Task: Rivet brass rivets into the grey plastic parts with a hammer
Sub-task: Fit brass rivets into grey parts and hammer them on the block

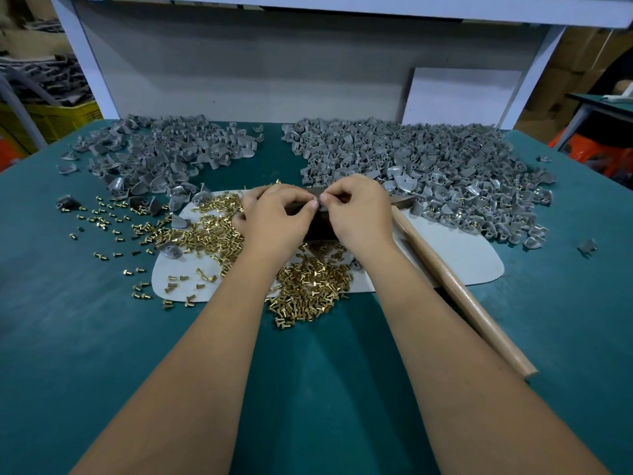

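My left hand (274, 214) and right hand (359, 210) meet over a dark block (320, 228), fingertips pinching one small grey part (317, 201) between them. Brass rivets (308, 286) litter the white mat (462, 255) beneath. Hammer (455, 289) lies right of my right wrist. Grey part piles sit far left (154, 159) and far right (445, 166), my hands hiding the block's top.

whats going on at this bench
A person is fitting brass rivets into grey plastic parts. Both hands, left hand and right hand, meet over a dark block, fingertips pinching something small between them. The hammer lies untouched to the right. Loose brass rivets cover the white mat, with grey parts heaped at back left and back right.
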A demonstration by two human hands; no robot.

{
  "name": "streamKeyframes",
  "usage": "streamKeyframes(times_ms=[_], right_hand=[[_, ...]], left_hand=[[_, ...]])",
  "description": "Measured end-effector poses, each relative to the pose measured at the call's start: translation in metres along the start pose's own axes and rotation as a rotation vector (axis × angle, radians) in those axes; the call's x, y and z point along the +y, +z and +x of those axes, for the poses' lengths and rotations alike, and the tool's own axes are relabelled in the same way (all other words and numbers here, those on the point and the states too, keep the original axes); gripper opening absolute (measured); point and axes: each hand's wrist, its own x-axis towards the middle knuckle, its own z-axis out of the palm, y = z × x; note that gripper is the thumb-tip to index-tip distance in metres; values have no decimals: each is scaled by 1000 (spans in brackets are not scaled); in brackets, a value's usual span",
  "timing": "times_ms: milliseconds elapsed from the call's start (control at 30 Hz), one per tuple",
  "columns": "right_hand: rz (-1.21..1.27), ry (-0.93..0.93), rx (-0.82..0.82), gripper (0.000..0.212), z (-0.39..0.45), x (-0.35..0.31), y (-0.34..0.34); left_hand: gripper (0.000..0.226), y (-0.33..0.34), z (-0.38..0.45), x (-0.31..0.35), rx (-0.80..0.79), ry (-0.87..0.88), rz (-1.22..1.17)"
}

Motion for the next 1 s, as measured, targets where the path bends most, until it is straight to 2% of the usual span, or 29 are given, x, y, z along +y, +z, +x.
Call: streamKeyframes(times_ms=[500,633,800,1000], right_hand=[[-82,-86,60,13,-4,1,5],[-27,-60,33,12,-4,2,2],[134,48,38,34,-3,-1,-5],[142,58,30,36,-3,0,-4]], left_hand=[[8,1,-4,3,40,-20,96],[11,1,-2,1,15,-6,55],[17,2,-1,2,28,-41,49],[17,3,0,1,8,-52,0]])
